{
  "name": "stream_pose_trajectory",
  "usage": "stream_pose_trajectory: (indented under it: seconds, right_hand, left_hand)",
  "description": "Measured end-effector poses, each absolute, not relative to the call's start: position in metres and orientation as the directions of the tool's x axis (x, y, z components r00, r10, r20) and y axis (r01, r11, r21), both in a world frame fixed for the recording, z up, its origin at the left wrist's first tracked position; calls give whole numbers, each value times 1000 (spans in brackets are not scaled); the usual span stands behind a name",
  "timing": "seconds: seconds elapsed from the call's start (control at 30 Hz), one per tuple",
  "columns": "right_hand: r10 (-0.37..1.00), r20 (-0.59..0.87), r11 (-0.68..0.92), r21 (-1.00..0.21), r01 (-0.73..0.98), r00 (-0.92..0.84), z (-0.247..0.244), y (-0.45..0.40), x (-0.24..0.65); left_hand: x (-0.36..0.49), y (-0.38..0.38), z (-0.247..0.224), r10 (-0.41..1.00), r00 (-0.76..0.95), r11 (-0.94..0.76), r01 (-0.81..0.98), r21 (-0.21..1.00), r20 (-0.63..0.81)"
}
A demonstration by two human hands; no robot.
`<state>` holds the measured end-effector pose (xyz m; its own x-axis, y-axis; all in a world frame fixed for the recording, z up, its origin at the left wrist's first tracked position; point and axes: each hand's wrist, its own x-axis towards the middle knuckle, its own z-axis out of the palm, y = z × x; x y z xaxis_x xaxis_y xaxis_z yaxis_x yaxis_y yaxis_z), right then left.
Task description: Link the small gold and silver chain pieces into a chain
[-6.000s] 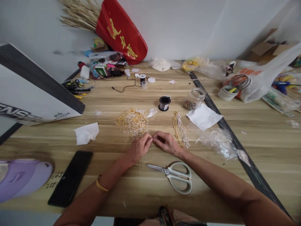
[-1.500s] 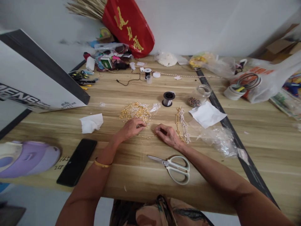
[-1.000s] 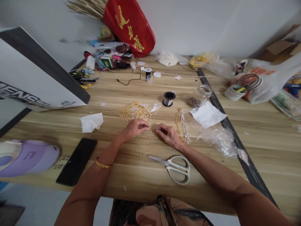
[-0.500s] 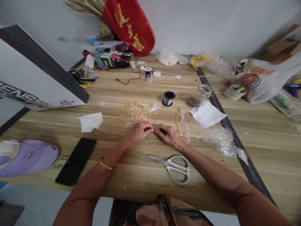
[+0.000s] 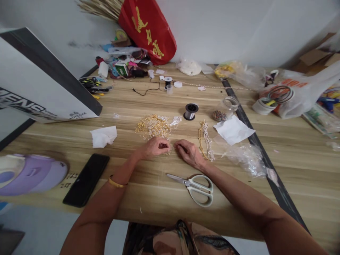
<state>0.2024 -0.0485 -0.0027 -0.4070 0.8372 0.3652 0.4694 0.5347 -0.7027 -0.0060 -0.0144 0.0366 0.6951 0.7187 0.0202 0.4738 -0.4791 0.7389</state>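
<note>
The bench (image 5: 148,198) spreads widest, its near edge crossing just in front of the person's lap and a dark strip (image 5: 285,203) slanting down its right side. One white box (image 5: 45,85) bounds the left side and one red bag (image 5: 147,32) leans at the back. Wood surface lies between the hands and the near edge, with one pair of scissors (image 5: 187,183) there, blades pointing left. One black phone (image 5: 86,180) lies at the left, its lower end close to that edge.

The left hand (image 5: 155,147) and right hand (image 5: 189,153) are apart, a narrow gap between their fingertips. The left thumb and fingertips are drawn close and the right fingers are curled; whether either grips anything, I cannot tell. Half a second ago the fingertips met; now they have parted.

One heap of gold and silver beads (image 5: 154,125), too many to count, lies just beyond the left hand. Two white sheets flank the work: a left sheet (image 5: 104,136) and a right sheet (image 5: 234,129), the latter beside one glass jar (image 5: 225,108). Two chain bundles, gold chain (image 5: 200,137) and silver chain (image 5: 208,143), lie right of the right hand. One wire spool (image 5: 190,112) stands upright beyond. Smallest, a thin beaded strand (image 5: 168,154) shows beside the left fingertips.
</note>
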Motion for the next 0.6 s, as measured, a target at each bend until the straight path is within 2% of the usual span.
stream_pose_trajectory:
  seconds: [0.2, 0.4, 0.6]
  right_hand:
    - [872, 353, 487, -704, 517, -340, -6, -48, 204]
    - [917, 305, 396, -765, 508, -257, -8, -46, 206]
    - [903, 301, 412, -810, 417, -306, -4, -47, 207]
  left_hand:
    - [-11, -15, 43, 686, 727, -473, 446, 760, 0]
    - [-9, -13, 41, 719, 695, -472, 486, 735, 2]
    - [-4, -13, 32, 776, 628, -451, 490, 746, 56]
